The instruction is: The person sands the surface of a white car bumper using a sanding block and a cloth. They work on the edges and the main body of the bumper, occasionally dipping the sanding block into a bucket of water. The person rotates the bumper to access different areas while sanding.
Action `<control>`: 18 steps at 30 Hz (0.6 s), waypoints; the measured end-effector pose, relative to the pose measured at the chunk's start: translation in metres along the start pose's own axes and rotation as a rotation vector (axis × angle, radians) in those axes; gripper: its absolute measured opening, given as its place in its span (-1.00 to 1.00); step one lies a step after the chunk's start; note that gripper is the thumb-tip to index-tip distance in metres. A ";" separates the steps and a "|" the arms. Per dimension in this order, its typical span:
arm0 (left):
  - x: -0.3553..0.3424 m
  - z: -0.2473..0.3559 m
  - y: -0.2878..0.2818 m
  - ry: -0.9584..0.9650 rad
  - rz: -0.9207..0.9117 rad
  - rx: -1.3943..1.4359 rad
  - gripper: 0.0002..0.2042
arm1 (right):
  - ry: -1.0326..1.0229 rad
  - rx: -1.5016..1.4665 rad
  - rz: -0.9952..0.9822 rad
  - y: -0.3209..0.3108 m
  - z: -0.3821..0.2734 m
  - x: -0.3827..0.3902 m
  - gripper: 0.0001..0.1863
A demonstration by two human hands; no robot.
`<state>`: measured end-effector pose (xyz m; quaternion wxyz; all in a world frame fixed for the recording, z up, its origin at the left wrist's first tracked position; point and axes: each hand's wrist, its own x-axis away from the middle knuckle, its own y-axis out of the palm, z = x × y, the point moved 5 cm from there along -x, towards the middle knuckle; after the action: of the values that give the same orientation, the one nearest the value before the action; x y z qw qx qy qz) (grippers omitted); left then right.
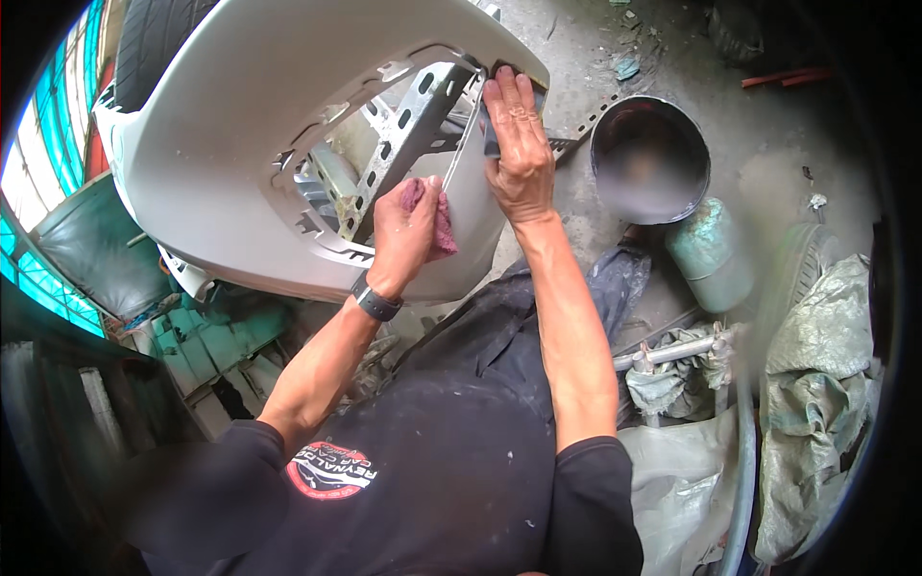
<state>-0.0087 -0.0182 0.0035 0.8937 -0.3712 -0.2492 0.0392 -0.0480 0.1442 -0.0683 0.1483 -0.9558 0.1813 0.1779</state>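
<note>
A pale grey car bumper [216, 125] with a large cut-out lies before me on a support. My left hand [403, 230] is closed around a crumpled reddish-purple cloth [444, 230], close to the lower edge of the cut-out. Farther right, my right hand [521, 154] lies with straight fingers against the bumper's right part. Under those fingers a dark sheet [492, 144] shows at the sides; it looks like sandpaper, though most of it is covered. The right thumb rests low along the sheet's edge.
Perforated metal bars [413, 130] show through the cut-out. Right of the bumper stand a dark round bucket [653, 206] and a dusty greenish cylinder [711, 254]. Farther right are a tyre [799, 274] and a crumpled silvery sheet [816, 365]. Another tyre [163, 43] is at upper left.
</note>
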 end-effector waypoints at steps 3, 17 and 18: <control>0.000 0.003 0.001 -0.055 -0.013 0.074 -0.67 | -0.011 -0.045 -0.026 0.016 -0.026 0.060 -0.28; 0.000 -0.006 -0.005 -0.036 -0.021 0.015 -0.68 | 0.086 -0.139 -0.083 0.015 -0.044 0.115 -0.22; 0.001 -0.004 -0.005 -0.015 -0.005 0.008 -0.66 | 0.042 -0.135 -0.089 0.015 -0.038 0.114 -0.22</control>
<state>-0.0069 -0.0237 0.0050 0.8934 -0.3666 -0.2565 0.0406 0.0560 0.0839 -0.0826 0.0874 -0.9742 0.1292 0.1630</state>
